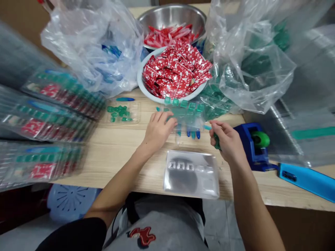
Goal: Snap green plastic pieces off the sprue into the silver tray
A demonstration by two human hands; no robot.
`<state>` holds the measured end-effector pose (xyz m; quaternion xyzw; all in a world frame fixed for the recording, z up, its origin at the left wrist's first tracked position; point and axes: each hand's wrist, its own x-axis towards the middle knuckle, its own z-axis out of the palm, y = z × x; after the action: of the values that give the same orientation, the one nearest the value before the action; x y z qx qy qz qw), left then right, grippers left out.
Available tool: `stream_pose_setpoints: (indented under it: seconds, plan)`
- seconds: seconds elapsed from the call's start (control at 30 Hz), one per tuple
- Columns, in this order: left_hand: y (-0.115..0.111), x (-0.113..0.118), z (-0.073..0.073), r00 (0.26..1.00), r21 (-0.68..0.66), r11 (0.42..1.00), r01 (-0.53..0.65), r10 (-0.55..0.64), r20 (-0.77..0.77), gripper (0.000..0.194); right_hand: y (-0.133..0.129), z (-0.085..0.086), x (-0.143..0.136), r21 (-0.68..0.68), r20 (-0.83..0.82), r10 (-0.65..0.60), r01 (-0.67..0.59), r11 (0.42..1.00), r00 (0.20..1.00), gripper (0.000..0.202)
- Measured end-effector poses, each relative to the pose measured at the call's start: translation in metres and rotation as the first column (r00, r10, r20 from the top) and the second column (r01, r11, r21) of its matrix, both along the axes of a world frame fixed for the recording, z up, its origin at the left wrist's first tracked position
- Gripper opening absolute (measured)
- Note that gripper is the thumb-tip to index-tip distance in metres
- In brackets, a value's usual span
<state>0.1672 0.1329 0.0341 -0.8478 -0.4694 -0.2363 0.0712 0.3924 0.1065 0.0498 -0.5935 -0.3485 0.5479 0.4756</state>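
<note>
Near the middle of the table lies a clear blister tray (187, 120) with a row of green square caps along its far side. My left hand (161, 129) is at the tray's left end, fingers bent over the edge. Closed at the right is my right hand (227, 139), with small green pieces (216, 141) showing below its fingers. A light blue sliver (207, 127) shows by its fingertips; whether it is held I cannot tell. Blue and teal pen-like pieces (193, 134) show beneath the tray's near side. Closer to me lies another moulded clear tray (191, 174), without pieces.
A white bowl (142, 82) of red packets stands behind, with a steel bowl (171, 15) beyond. Plastic bags (102, 52) flank them. Filled blister packs (44, 129) are stacked left. A small box (134, 113) holds green pieces. Right are a tape dispenser (246, 146) and blue phone (307, 179).
</note>
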Motion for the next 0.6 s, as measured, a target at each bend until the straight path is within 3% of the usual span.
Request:
stream_pose_setpoints:
  seconds: [0.27, 0.4, 0.5, 0.6]
  plan:
    - [0.029, -0.004, 0.006, 0.997, 0.061, 0.997, -0.048, 0.044, 0.067, 0.019, 0.007, 0.009, -0.006, 0.012, -0.061, 0.006, -0.006, 1.000, 0.998, 0.039]
    - [0.026, -0.004, 0.005, 0.997, 0.103, 0.994, -0.033, 0.025, 0.074, 0.022, 0.002, 0.019, -0.008, -0.044, -0.163, 0.037, -0.045, 0.998, 0.986, 0.038]
    - [0.017, -0.004, 0.005, 0.992, 0.105, 0.992, -0.068, 0.056, 0.114, 0.023, -0.004, 0.029, -0.010, -0.139, -0.312, 0.029, -0.075, 0.987, 0.950, 0.031]
    - [0.015, -0.006, 0.002, 0.991, 0.058, 0.997, -0.046, 0.039, 0.125, 0.023, -0.009, 0.036, -0.013, -0.274, -0.511, -0.081, -0.073, 0.959, 0.856, 0.015]
